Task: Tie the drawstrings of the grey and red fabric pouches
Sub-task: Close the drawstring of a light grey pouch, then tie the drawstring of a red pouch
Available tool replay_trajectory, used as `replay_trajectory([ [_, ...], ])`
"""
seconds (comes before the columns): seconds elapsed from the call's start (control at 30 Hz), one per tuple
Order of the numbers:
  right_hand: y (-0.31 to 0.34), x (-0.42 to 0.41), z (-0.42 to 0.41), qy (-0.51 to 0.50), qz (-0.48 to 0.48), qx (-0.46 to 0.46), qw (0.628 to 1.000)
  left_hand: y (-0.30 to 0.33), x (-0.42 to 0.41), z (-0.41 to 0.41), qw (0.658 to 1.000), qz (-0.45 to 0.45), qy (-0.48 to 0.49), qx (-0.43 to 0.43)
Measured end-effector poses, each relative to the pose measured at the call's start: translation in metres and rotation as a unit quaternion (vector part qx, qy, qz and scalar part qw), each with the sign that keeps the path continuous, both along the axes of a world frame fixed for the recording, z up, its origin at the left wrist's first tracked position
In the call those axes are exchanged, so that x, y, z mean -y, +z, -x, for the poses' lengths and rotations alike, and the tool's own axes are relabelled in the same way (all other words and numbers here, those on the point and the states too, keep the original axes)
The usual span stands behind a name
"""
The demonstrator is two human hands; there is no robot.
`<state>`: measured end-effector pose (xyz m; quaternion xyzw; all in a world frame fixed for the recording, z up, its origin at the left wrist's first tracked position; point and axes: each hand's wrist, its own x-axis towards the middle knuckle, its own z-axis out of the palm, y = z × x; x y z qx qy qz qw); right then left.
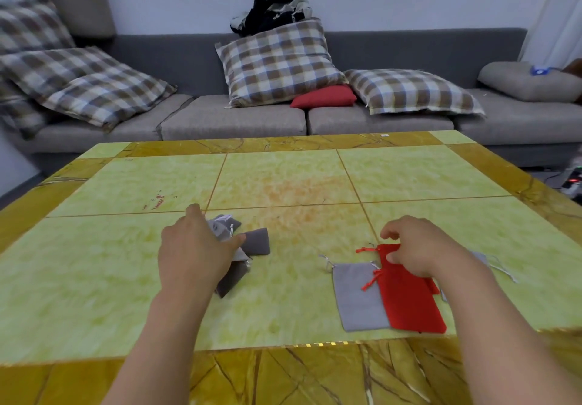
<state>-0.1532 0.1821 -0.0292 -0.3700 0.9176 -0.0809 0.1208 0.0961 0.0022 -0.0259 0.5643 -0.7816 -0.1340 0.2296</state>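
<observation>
A small heap of dark grey pouches [255, 241] lies left of the table's middle. My left hand [192, 253] lies over that heap, thumb against one pouch and fingers spread on the others. On the right a red pouch [409, 304] lies flat, overlapping a light grey pouch [356, 297]. My right hand [415, 247] pinches the gathered top of the red pouch between thumb and fingers. Red drawstring ends [367, 250] stick out to the left of that hand. Another grey pouch [482, 258] with pale strings shows partly behind my right wrist.
The pouches lie on a yellow-green tiled table [283, 184] with a brown marbled border. Behind it stands a grey sofa [236, 118] with checked cushions, a red cushion [324, 96] and a pile of dark clothes [274, 11].
</observation>
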Motion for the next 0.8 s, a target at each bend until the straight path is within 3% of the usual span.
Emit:
replay_trajectory([
  [0.13,-0.017,0.004,0.006,-0.024,-0.011,-0.017,1.0,-0.003,-0.001,0.002,0.998,0.007,-0.01,0.054],
  [0.23,-0.022,0.006,0.009,-0.034,-0.006,-0.036,0.999,-0.005,-0.002,0.006,0.998,-0.017,-0.041,0.042],
  [0.33,-0.013,0.006,0.006,-0.013,-0.003,-0.085,0.996,-0.003,-0.007,0.011,0.998,0.024,-0.062,0.018],
  [0.43,0.013,0.006,-0.004,0.021,0.126,-0.152,0.98,0.003,-0.024,0.023,0.987,0.074,-0.11,-0.097],
  [0.53,0.041,0.012,-0.028,0.089,0.349,-0.154,0.92,0.012,-0.049,0.039,0.939,-0.064,-0.215,-0.262],
  [0.6,0.054,0.021,-0.052,0.143,0.447,-0.026,0.883,0.016,-0.063,0.047,0.883,-0.151,-0.298,-0.33],
  [0.7,0.053,0.035,-0.079,0.196,0.484,0.248,0.816,0.023,-0.073,0.05,0.82,-0.225,-0.323,-0.416],
  [0.8,0.049,0.039,-0.083,0.151,0.487,0.386,0.769,0.022,-0.068,0.05,0.816,-0.228,-0.266,-0.46],
])
